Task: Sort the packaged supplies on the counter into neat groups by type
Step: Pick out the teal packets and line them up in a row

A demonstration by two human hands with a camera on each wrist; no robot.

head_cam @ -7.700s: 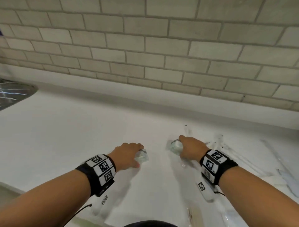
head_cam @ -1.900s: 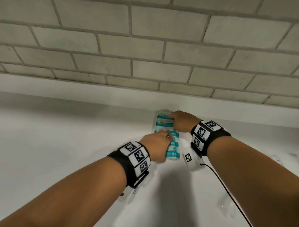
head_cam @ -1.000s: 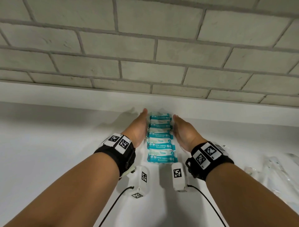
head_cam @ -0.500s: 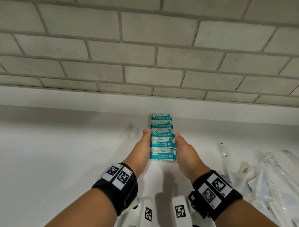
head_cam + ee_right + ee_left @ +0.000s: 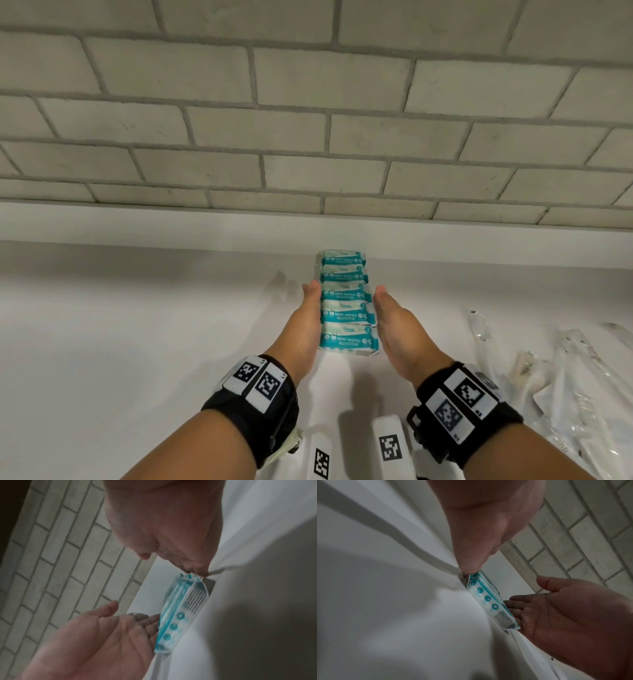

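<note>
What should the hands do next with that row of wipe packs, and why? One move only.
Probably draw both hands away and reach right for the clear-wrapped supplies. The mini wipes packs already lie in one straight row toward the backsplash, with the left hand and right hand flat along its sides, gripping nothing. The clear packets are still a loose jumble on the counter.
</note>
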